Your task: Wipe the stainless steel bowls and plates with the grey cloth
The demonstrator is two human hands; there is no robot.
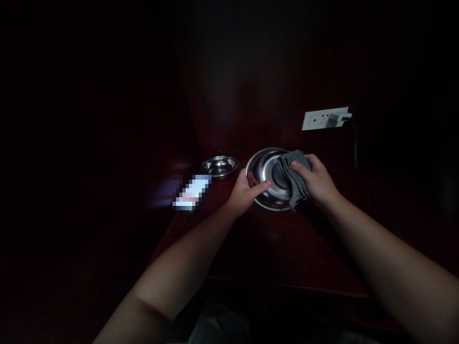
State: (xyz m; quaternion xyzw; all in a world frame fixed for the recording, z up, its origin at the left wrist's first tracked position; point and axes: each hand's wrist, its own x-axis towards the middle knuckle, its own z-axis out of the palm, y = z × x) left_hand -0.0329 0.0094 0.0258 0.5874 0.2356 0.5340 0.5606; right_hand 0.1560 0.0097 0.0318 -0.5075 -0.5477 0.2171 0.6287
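Observation:
A shiny stainless steel bowl (258, 167) is held up over the dark red table, its inside tilted toward me. My left hand (245, 192) grips its left rim, thumb lying inside the bowl and the other fingers hidden behind it. In my right hand (315, 177) is a folded grey-green cloth (292, 167), pressed against the right side of the bowl. The cloth covers part of the inside and the right rim, and one corner hangs below the rim. My right thumb lies on top of the cloth.
A smaller steel bowl (220, 168) stands on the table (272, 253) behind my left hand. Left of it is a phone (191, 193) with a lit, blurred screen and a cable. A white wall socket (324, 118) with a plug is at the back right. The surroundings are very dark.

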